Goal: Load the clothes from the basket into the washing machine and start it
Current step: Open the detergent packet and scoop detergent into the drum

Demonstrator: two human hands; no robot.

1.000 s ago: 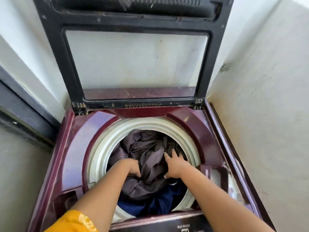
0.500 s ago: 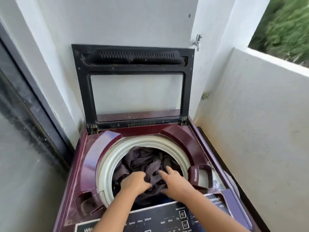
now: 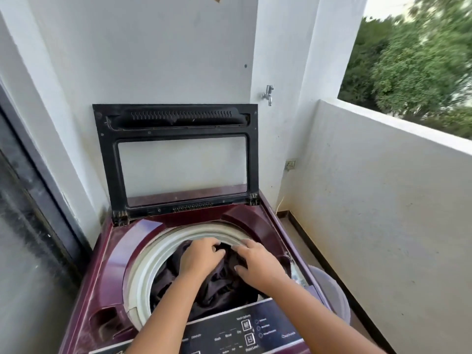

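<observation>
One maroon top-loading washing machine [image 3: 112, 264] fills the lower middle of the view, wedged between a dark glass door [image 3: 20, 226] on the left and a pale balcony wall [image 3: 383, 200] on the right, with blurred green trees [image 3: 408, 60] beyond. Its black-framed lid [image 3: 107, 154] stands upright against the back wall, window pane facing out. Beside the machine's right flank sits a pale grey tub [image 3: 332, 290], only partly seen; what it holds cannot be told.

Inside the white drum rim [image 3: 143, 272] lie the dark clothes [image 3: 217, 282] - a brownish-black heap that rises close to the rim. Both forearms reach in from the bottom edge, crossing over the control panel [image 3: 229, 335], and converge over the far half of the drum.

Of the hands, the left hand [image 3: 201, 256] is knuckles-up, wrist bent down, its fingers curled into the top of the dark clothes and bunching a fold. The right hand [image 3: 255, 264] lies just beside it, palm down, fingers only lightly bent and spread, thumb out to the side - it rests on the cloth without closing round it. The fingertips of the two hands sit near each other, with a dark fold between them.

Smallest, a metal tap [image 3: 268, 94] juts from the wall above the lid's right corner.
</observation>
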